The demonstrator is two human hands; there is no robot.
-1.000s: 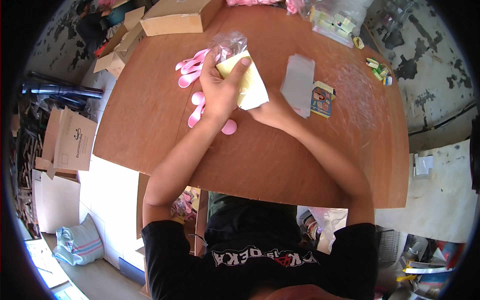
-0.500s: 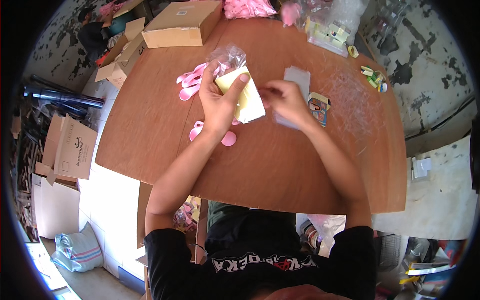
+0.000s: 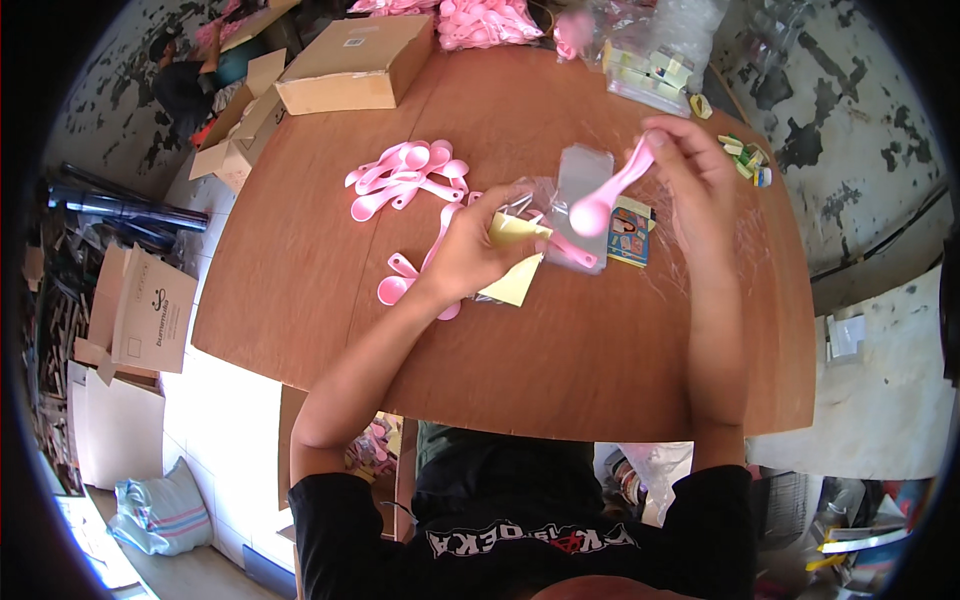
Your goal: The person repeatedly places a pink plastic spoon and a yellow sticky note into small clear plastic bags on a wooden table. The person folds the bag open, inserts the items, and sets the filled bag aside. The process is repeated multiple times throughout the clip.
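My left hand (image 3: 468, 250) is closed on a clear plastic bag with a folded pale yellow card (image 3: 514, 281) in it. Raised over the table, my right hand (image 3: 692, 170) pinches the handle end of a pink measuring spoon (image 3: 592, 214), its round bowl hanging toward the bag. A second pink spoon handle (image 3: 574, 253) pokes out beside the bag; whether it lies inside I cannot tell. Left of the bag lies a pile of pink spoons (image 3: 412, 178), with another pink spoon (image 3: 394, 291) by my left wrist. Clear plastic sleeves (image 3: 583, 172) and printed cards (image 3: 629, 238) lie between my hands.
A closed cardboard box (image 3: 355, 65) and pink bagged goods (image 3: 490, 24) stand at the far edge. A clear container (image 3: 650, 82) and small yellow-green pieces (image 3: 744, 158) are at the far right. An open carton (image 3: 240, 130) and another person (image 3: 185, 85) are beyond the table's left.
My right hand has moved right and up and now holds a pink spoon. The left hand has come right and nearer with the bag and yellow card, uncovering more of the spoon pile.
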